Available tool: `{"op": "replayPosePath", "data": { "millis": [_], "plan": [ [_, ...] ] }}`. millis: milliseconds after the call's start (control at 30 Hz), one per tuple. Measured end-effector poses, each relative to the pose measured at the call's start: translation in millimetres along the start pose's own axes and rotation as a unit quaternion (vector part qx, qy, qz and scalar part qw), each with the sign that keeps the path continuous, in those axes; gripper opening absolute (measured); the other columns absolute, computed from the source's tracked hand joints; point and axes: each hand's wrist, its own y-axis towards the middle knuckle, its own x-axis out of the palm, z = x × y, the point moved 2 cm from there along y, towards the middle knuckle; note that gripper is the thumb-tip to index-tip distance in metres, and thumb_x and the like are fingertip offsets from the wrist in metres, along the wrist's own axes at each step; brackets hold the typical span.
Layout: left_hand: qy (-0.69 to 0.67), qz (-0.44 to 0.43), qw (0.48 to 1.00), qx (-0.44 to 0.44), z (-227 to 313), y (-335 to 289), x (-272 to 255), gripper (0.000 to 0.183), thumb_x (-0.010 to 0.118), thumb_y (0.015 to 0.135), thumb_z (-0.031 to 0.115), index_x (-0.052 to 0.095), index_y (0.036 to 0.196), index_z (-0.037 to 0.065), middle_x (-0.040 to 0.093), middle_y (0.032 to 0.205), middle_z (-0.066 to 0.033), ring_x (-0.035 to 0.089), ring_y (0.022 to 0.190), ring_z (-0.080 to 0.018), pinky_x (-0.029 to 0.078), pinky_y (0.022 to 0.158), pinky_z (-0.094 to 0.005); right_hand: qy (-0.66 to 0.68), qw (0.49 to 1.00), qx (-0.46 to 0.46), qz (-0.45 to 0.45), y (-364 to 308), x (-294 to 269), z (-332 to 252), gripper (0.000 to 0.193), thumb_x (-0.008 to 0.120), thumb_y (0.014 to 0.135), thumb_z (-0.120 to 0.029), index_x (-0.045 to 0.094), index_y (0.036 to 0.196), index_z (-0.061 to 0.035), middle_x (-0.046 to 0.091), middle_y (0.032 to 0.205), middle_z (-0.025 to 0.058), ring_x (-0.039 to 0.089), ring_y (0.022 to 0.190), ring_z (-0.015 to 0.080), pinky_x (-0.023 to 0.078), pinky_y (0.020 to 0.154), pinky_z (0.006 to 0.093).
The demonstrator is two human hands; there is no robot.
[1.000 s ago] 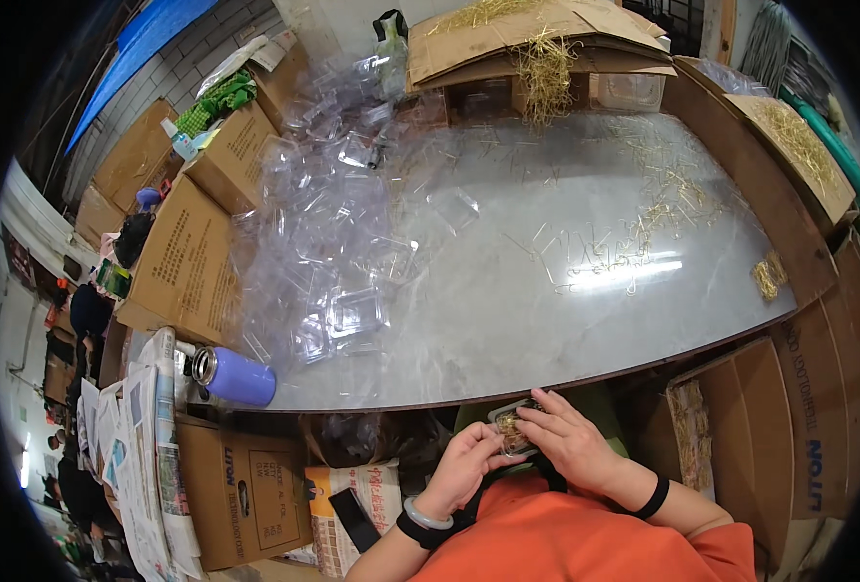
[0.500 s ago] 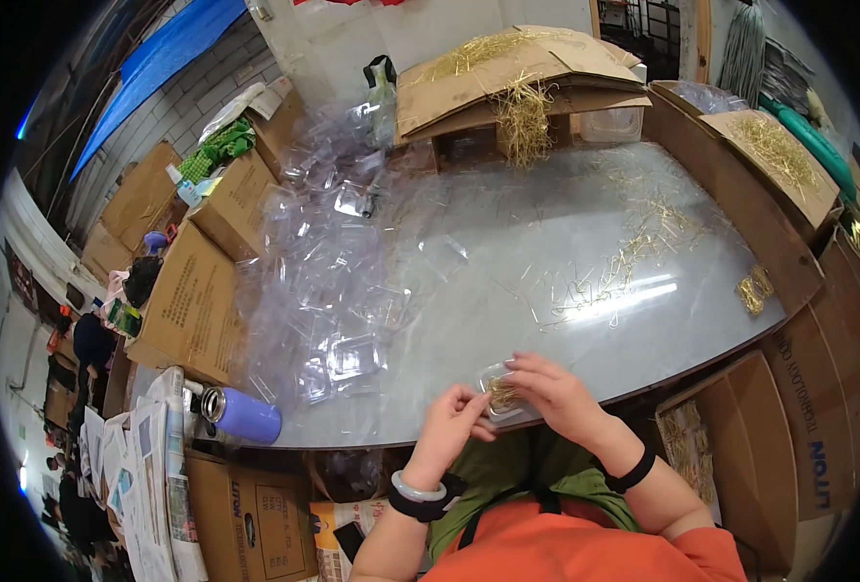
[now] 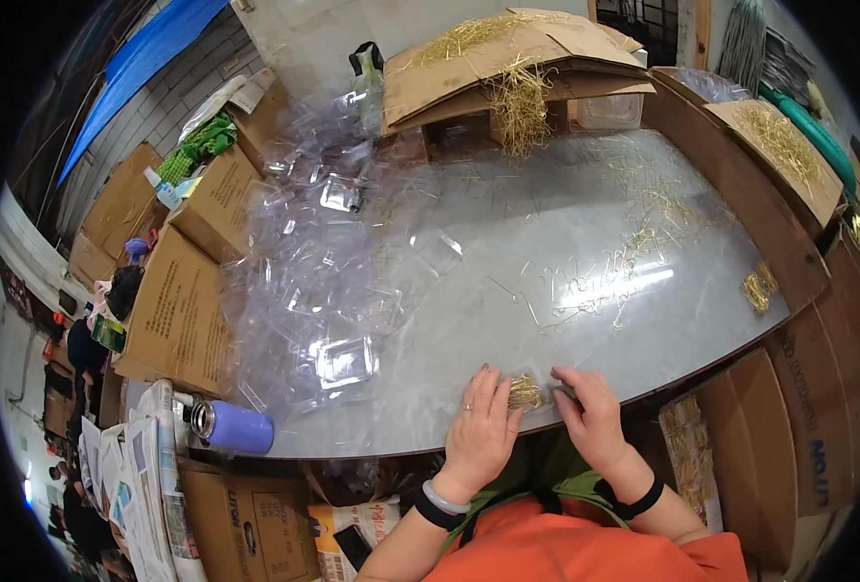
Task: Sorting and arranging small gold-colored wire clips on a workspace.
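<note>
A small clear plastic box with thin gold wire hooks inside lies at the table's front edge. My left hand is along its left side, fingers stretched forward and thumb by the near edge. On the other side, my right hand has its thumb and fingers curved at the box's right edge. The box sits between both hands; the fingers hide parts of its rim. Loose gold hooks are scattered on the grey table beyond my hands.
Clear plastic boxes pile up at the left. A purple bottle stands near the left front edge. Cardboard with a heap of hooks is at the back. A small hook bundle lies by the right-hand cardboard wall.
My hands have moved apart to the two sides of the box, and the left hand's fingers have straightened from a pinch. The box has shifted slightly right; its hooks show more.
</note>
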Motion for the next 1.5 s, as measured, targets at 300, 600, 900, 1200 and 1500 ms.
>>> {"op": "replayPosePath", "data": {
  "millis": [300, 600, 900, 1200, 1500],
  "plan": [
    [-0.009, -0.001, 1.000, 0.007, 0.6, 2.0, -1.4, 0.046, 0.063, 0.095, 0.013, 0.053, 0.137, -0.001, 0.047, 0.144, -0.0220, 0.044, 0.138, -0.0439, 0.042, 0.111, -0.0490, -0.009, 0.991, -0.018, -0.135, 44.2, -13.9, -1.7, 0.028, 0.066, 0.085, 0.002, 0.062, 0.113, -0.0029, 0.067, 0.087, 0.0131, 0.061, 0.087, 0.0347, 0.051, 0.077, 0.0438],
    [-0.002, 0.003, 1.000, 0.014, -0.5, 0.9, -1.4, 0.046, 0.065, 0.094, 0.012, 0.054, 0.137, -0.002, 0.047, 0.143, -0.0211, 0.043, 0.137, -0.0437, 0.040, 0.113, -0.0503, -0.095, 0.987, -0.093, -0.094, 24.4, 6.7, -15.7, 0.035, 0.071, 0.083, -0.006, 0.065, 0.117, -0.0035, 0.068, 0.110, 0.0125, 0.061, 0.102, 0.0337, 0.048, 0.089, 0.0464],
    [0.014, -0.048, 0.999, 0.014, 2.5, -0.2, -3.9, 0.056, 0.074, 0.087, 0.019, 0.055, 0.135, -0.004, 0.043, 0.147, -0.0248, 0.040, 0.140, -0.0465, 0.039, 0.114, -0.0516, -0.132, 0.955, -0.082, -0.253, 13.4, -2.4, -5.8, 0.071, 0.057, 0.099, -0.046, 0.039, 0.153, -0.0046, 0.034, 0.161, 0.0200, 0.029, 0.149, 0.0430, 0.023, 0.119, 0.0627],
    [0.176, -0.053, 0.983, -0.006, -27.8, 3.9, -24.1, 0.056, 0.068, 0.093, 0.031, 0.056, 0.138, 0.000, 0.043, 0.150, -0.0219, 0.032, 0.145, -0.0448, 0.025, 0.118, -0.0612, -0.321, 0.913, 0.142, -0.207, 129.4, -55.4, 134.5, 0.077, 0.053, 0.098, -0.058, 0.039, 0.153, -0.0049, 0.026, 0.160, 0.0302, 0.023, 0.148, 0.0521, 0.023, 0.119, 0.0625],
    [0.087, 0.012, 0.996, -0.008, -18.9, -11.1, -24.2, 0.051, 0.069, 0.092, 0.019, 0.055, 0.134, -0.006, 0.048, 0.143, -0.0249, 0.040, 0.138, -0.0454, 0.032, 0.116, -0.0556, -0.274, 0.924, -0.017, -0.265, 59.5, -11.4, 85.2, 0.082, 0.050, 0.098, -0.061, 0.035, 0.155, -0.0037, 0.027, 0.162, 0.0267, 0.023, 0.149, 0.0502, 0.020, 0.122, 0.0600]
  ]
}}
